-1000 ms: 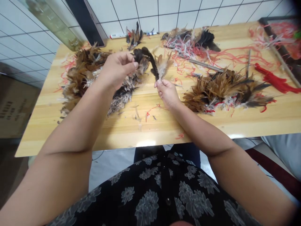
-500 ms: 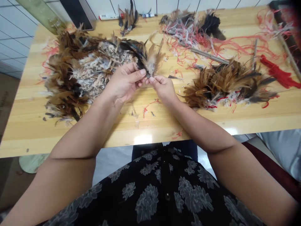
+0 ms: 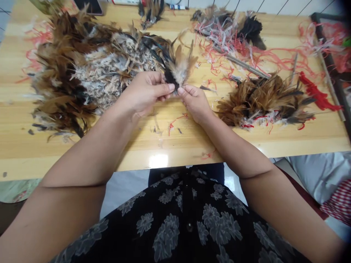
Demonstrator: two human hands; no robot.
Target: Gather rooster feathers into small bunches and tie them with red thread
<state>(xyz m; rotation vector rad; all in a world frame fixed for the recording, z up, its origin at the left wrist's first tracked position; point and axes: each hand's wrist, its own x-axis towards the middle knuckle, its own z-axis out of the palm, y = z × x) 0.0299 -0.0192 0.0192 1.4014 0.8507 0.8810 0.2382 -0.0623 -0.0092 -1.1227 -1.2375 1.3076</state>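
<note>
Between my two hands, a small bunch of feathers (image 3: 179, 69), dark on one side and tan on the other, points away from me. My left hand (image 3: 150, 89) pinches its base between thumb and fingers. Close beside it, my right hand (image 3: 194, 99) is closed at the same base, thumb against forefinger; any thread there is too small to make out. Left of my hands spreads a large pile of brown and black feathers (image 3: 64, 54) with pale fluffy ends inward. A second brown feather pile (image 3: 263, 96) with red and white ties lies to the right.
Pink and white strings (image 3: 216, 36) tangle at the back around a thin rod (image 3: 241, 64). Red yarn (image 3: 316, 91) lies near a dark-framed tray (image 3: 326, 54) at the right. A few feathers (image 3: 153, 12) and a phone-like dark slab (image 3: 89, 5) sit along the back of the wooden table (image 3: 131, 157).
The camera view has tilted and shifted, showing more of the right side. Both hands stay together at the base of the feather bunch, with barely any movement of the fingers.
</note>
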